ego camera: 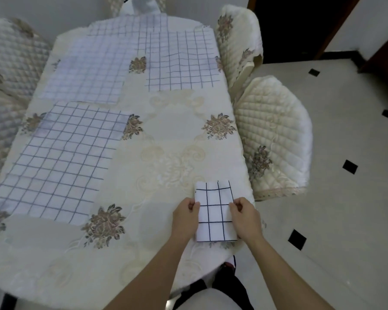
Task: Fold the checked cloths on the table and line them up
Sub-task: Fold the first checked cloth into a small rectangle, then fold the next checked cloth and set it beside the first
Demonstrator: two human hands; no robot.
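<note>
Pinching folded checked cloth [215,211], left hand [185,217] and right hand [244,217]

One folded checked cloth [215,211] lies near the counter's [173,130] right edge, by its near corner. Four spread checked cloths lie flat: one [54,162] along the left edge, one [87,72] beyond it, two [182,61] [130,25] toward the far edge. Three quilted chairs [271,135] [240,41] [9,54] stand around. Two hands [185,217] [246,217].
</note>
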